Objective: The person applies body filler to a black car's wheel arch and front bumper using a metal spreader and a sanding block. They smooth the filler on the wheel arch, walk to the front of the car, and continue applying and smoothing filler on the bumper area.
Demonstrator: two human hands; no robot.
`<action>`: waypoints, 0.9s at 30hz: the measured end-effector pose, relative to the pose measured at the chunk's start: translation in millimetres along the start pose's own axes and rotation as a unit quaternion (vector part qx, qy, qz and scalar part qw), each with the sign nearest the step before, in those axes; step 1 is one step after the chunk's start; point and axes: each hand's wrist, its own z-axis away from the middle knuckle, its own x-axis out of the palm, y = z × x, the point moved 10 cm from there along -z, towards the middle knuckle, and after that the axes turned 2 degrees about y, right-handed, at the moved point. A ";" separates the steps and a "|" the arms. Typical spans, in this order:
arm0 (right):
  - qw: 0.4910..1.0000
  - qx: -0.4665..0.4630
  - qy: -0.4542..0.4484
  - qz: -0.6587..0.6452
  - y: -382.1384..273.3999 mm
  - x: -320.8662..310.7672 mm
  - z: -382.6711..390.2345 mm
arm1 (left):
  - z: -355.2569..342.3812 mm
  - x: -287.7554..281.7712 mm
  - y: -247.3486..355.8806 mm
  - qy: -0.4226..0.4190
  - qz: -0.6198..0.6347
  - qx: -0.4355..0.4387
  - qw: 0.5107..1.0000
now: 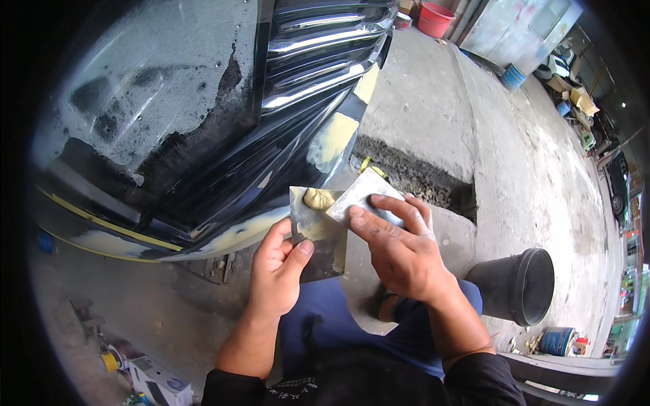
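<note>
My left hand (276,271) grips a dark rectangular mixing plate (318,252) by its left edge, thumb on top. Yellowish smears mark the plate, and a lump of yellow putty (318,198) sits near its far edge. In my right hand (406,250) is a pale flat putty spreader (369,193), fingers spread over its upper face. The spreader's left corner meets or overlaps the plate beside the lump; actual contact cannot be told. Just beyond both hands is a black car bumper (284,162) with patches of yellow filler (333,142).
To my right a black bucket (521,284) lies tipped on its side, near a blue can (556,340). Ahead, a rectangular pit (420,177) cuts into the concrete floor (433,88). A red basin (435,19) stands far off. A white box (159,382) lies at lower left.
</note>
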 end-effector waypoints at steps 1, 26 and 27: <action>1.000 -0.005 -0.015 0.009 -2.8 5.4 -0.3 | 0.5 0.1 0.7 -0.001 -0.002 0.000 1.000; 0.808 0.425 0.090 -0.397 115.3 -97.1 189.6 | -15.6 -172.8 -50.5 0.122 -0.411 0.072 0.901; 0.806 0.432 0.084 -0.397 117.4 -103.0 194.0 | -17.5 -175.5 -50.9 0.111 -0.410 0.076 0.902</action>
